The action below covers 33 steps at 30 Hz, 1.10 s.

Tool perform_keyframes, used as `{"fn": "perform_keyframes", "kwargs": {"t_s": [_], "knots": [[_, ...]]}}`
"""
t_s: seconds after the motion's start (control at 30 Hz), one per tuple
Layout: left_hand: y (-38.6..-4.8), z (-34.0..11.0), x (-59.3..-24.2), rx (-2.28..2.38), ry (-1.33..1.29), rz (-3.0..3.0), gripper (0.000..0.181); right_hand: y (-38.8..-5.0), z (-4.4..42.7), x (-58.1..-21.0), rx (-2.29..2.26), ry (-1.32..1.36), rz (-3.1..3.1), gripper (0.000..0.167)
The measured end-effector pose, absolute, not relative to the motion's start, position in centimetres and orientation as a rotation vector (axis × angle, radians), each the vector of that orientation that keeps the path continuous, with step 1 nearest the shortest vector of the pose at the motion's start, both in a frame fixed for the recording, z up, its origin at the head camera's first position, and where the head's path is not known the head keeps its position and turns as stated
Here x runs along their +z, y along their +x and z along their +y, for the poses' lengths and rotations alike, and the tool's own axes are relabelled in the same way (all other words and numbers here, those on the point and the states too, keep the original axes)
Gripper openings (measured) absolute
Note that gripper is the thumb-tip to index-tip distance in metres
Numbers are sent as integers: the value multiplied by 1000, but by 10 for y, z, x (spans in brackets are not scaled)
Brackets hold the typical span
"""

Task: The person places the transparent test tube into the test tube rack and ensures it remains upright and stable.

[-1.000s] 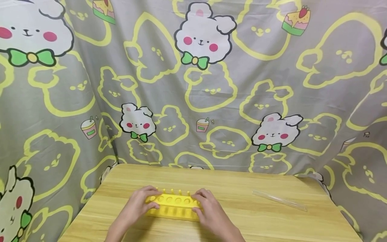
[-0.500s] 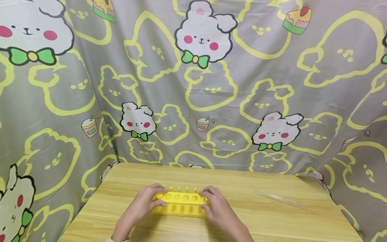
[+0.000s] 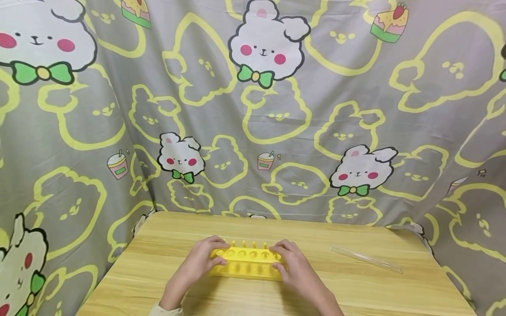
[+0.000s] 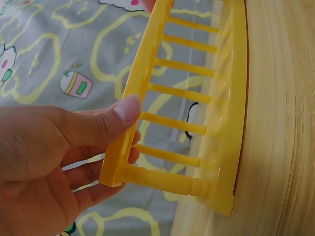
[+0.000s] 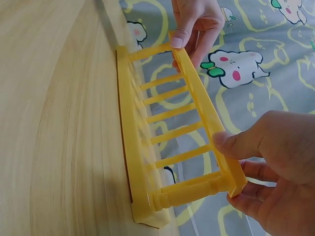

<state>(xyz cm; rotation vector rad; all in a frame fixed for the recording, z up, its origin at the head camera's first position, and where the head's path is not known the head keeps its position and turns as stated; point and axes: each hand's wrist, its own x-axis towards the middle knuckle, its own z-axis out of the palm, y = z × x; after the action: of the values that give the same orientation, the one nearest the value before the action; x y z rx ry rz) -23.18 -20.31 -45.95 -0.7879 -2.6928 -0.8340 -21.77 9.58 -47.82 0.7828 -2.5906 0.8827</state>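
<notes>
Left hand (image 3: 201, 260) and right hand (image 3: 295, 262) grip the yellow rack (image 3: 248, 259) on the table (image 3: 130, 276) — fingers (image 4: 123, 112) clamped on its upper ends.

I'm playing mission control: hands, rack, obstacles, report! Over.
Left hand, right hand: gripping yellow rack by its ends. Rack upright. Clear stick apart on table, not blocking.

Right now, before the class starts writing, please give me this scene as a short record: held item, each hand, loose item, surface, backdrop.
Held item: yellow rack with slim rods and a row of round holes
Left hand: grips the rack's left end
Right hand: grips the rack's right end
Loose item: clear rod, lying right of the rack, untouched
Surface: wood-grain table
Backdrop: gray cloth printed with white rabbit faces and yellow outlines
</notes>
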Motion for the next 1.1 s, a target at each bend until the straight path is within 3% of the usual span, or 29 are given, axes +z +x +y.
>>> {"fn": "perform_keyframes", "kwargs": {"t_s": [1.1], "knots": [[-251,-152,-463,-966,-851,-2632,40,-226,144,-478,893,663,-2645,39]]}}
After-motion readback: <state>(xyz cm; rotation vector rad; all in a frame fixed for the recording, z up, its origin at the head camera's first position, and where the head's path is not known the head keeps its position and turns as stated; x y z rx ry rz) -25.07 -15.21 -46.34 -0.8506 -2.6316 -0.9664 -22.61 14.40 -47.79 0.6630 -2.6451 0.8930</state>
